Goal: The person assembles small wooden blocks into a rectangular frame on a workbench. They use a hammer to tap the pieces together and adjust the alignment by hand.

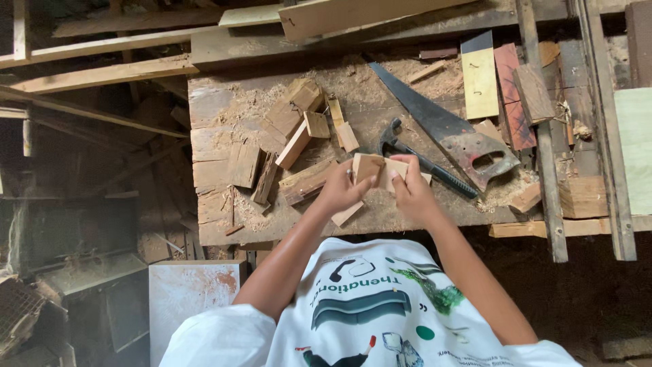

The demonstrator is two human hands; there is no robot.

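Both hands meet over the near edge of a worn wooden workbench (217, 224). My left hand (339, 190) grips a small pale wooden piece (367, 166) from the left side. My right hand (411, 190) holds pale wooden pieces (396, 171) pressed against it from the right. A thin light strip (348, 213) pokes out below my left hand. Just beyond my fingers lies a claw hammer (407, 149) with a dark handle.
A hand saw (448, 132) lies diagonally right of the hammer. Several wood offcuts (292, 129) and sawdust cover the bench's left half. Painted scrap boards (482, 81) lie at the back right. Long planks (102, 71) lean at left; a pale panel (190, 299) stands below.
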